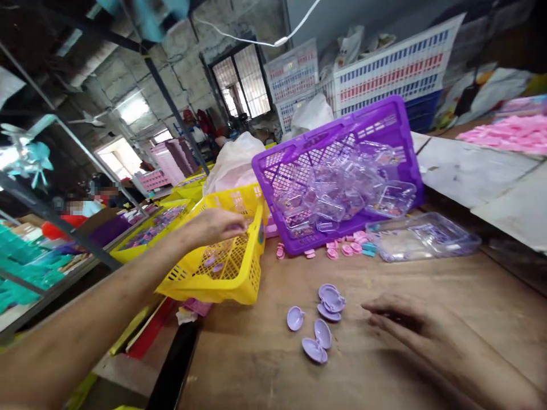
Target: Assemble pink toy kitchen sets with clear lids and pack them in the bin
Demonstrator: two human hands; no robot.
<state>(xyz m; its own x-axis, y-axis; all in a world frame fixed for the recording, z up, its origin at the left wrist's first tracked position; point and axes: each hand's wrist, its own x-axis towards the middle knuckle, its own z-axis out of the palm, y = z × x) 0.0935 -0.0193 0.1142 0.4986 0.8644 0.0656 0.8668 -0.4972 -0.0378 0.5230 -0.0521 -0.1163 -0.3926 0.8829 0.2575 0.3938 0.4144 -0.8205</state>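
Observation:
My left hand (224,224) is over the yellow basket (250,279) with its fingers curled together; whatever they hold, if anything, is hidden. Inside the basket, below this hand, lie a few small purple pieces (213,263). My right hand (405,322) hovers at or just above the wooden table (256,364), its fingers stretched and the thumb slightly apart, holding nothing. To its left lie several lilac oval shell-like plastic pieces: a small stack (331,300), a single one (294,319) and a hinged open pair (318,344).
A tilted purple crate (273,171) holds clear plastic boxes (342,188). Small pink pieces (350,249) and a clear tray (427,239) lie before it. Pink parts (508,134) are heaped at right. A metal post (175,105) stands left; people sit beyond.

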